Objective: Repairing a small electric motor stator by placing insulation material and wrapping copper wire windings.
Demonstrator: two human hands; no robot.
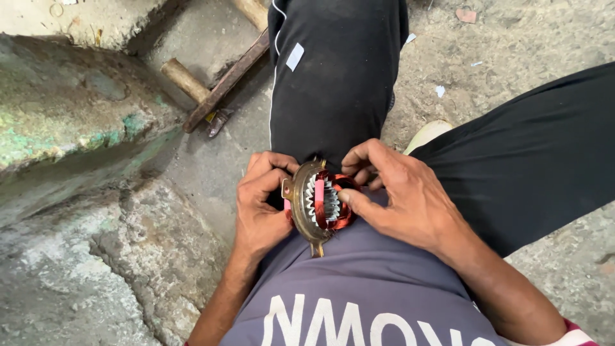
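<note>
Against the lap, just above the grey shirt [359, 288], sits the stator [318, 204]: round metal ring, toothed steel core, red-copper coil windings, pink insulation strips in the slots. It's held on edge, face turned toward the right hand.

Left hand [259, 202] is clamped on the stator's left rim, fingers curled over the top edge, thumb side against the ring's mounting tab. Right hand [400, 192] is closed on the stator's right side, thumb pressing into the red winding, fingertips hooked over the coil from above. Both hands touching the stator, both gripping it.

Behind the stator: left leg in black trousers [336, 77] with a white side stripe, running straight up from it. Right of the stator: the other trouser leg, angled out, with a pale shoe toe [426, 133] showing between the legs.

Up-left of the stator, well apart: wooden-handled tool [221, 86] lying on the concrete floor [192, 166], head end near a scrap of yellow. Left of the stator: rough stone slab [70, 109] with green staining. Dirt ground with paper bits up-right.
</note>
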